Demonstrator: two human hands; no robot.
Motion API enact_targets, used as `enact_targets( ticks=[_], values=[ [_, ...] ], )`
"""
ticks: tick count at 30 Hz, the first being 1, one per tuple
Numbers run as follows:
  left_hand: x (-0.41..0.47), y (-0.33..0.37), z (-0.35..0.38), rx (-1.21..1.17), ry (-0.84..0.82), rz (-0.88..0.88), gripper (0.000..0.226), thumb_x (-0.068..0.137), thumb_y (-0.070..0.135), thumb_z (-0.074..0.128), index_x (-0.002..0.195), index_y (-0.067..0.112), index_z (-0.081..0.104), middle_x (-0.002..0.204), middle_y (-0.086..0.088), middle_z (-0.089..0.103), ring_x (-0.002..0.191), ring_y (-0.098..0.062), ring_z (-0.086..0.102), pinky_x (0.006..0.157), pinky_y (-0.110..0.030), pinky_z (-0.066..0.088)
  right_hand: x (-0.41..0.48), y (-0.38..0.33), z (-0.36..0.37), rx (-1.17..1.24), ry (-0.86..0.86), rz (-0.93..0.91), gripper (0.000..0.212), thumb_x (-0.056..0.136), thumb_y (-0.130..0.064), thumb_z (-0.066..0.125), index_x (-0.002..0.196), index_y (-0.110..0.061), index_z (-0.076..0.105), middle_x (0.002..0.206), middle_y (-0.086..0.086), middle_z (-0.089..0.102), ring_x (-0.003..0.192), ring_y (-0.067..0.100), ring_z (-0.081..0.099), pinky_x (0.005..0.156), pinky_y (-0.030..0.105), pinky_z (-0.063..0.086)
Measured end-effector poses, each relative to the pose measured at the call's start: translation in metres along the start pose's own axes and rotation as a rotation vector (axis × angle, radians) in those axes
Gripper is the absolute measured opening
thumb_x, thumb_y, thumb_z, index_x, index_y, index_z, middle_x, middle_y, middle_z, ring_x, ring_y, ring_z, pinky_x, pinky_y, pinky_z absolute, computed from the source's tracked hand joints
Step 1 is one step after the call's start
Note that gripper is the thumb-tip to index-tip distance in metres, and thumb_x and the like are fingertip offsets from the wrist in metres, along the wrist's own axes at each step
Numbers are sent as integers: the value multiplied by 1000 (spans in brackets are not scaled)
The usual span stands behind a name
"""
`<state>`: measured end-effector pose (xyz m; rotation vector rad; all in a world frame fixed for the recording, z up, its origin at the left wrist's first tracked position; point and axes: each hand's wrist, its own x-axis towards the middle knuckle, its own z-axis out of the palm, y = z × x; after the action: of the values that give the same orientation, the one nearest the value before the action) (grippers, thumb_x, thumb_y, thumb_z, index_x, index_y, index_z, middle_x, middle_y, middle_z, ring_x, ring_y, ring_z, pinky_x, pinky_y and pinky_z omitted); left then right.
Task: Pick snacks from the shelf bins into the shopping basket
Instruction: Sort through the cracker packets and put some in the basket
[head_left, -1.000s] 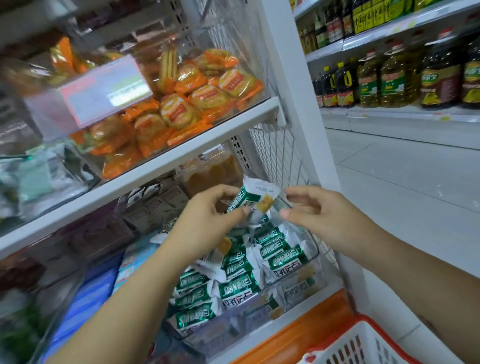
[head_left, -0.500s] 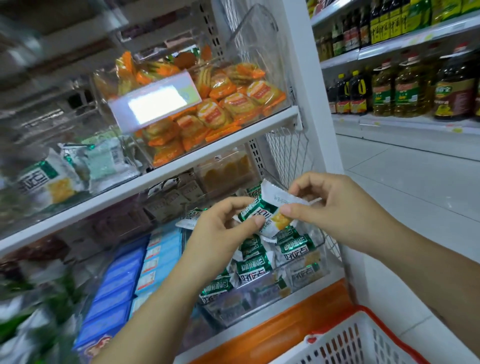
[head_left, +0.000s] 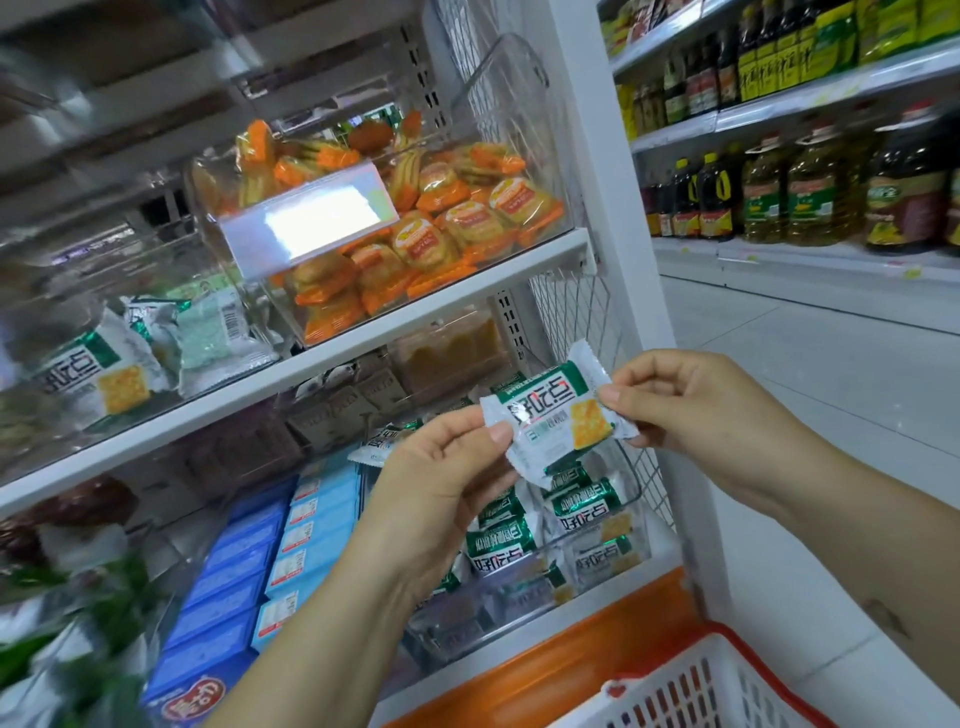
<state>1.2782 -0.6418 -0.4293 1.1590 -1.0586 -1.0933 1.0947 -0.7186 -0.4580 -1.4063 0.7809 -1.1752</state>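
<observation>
Above the clear bin (head_left: 498, 618) at the lower shelf's right end, a green-and-white cracker packet (head_left: 558, 415) is pinched at its left end by the left hand (head_left: 441, 483) and at its right end by the right hand (head_left: 691, 410), long axis crosswise. The shopping basket (head_left: 675, 696) is seen below, nearer the right hand.

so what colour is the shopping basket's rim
Red: the white plastic shopping basket has a red rim, lower right in the head view.

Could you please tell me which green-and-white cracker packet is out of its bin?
The green-and-white cracker packet pinched between the left hand and right hand, above the clear plastic bin; the others lie in bins.
</observation>
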Motion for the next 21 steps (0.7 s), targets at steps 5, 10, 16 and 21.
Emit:
enact_targets(
  ticks=[5, 10, 16, 21],
  values=[
    [-4, 1, 4, 72, -29, 136, 11, 77, 2, 61, 85, 8, 59, 65, -1, 71, 58, -10, 68, 56, -17, 53, 4, 8, -3, 92, -50, 95, 15, 83, -14, 68, 69, -17, 67, 79, 6, 68, 70, 13, 57, 55, 18, 47],
    [-1, -1, -6, 183, 10, 226, 21, 69, 19, 67, 89, 14, 59, 70, -2, 67, 70, -17, 65, 69, -26, 55, 6, 8, -3, 165, -110, 157, 15, 80, -15, 68, 65, -18, 67, 69, 0, 61, 59, 8, 51, 52, 16, 46],
    [3, -3, -17, 221, 52, 209, 18, 74, 17, 67, 90, 14, 59, 69, 0, 67, 66, -13, 63, 66, -22, 52, 2, 0, -2, 139, -170, 122, 4, 68, -19, 72, 66, -16, 69, 58, -4, 56, 52, 7, 46, 50, 17, 43],
    [7, -11, -25, 267, 108, 148, 8, 85, 9, 63, 81, 14, 59, 60, 3, 60, 56, -10, 58, 67, -23, 54, -4, -6, 5, -170, -115, -135, 5, 83, -16, 70, 78, -16, 68, 56, -7, 63, 49, 6, 55, 52, 13, 44]
  ],
)
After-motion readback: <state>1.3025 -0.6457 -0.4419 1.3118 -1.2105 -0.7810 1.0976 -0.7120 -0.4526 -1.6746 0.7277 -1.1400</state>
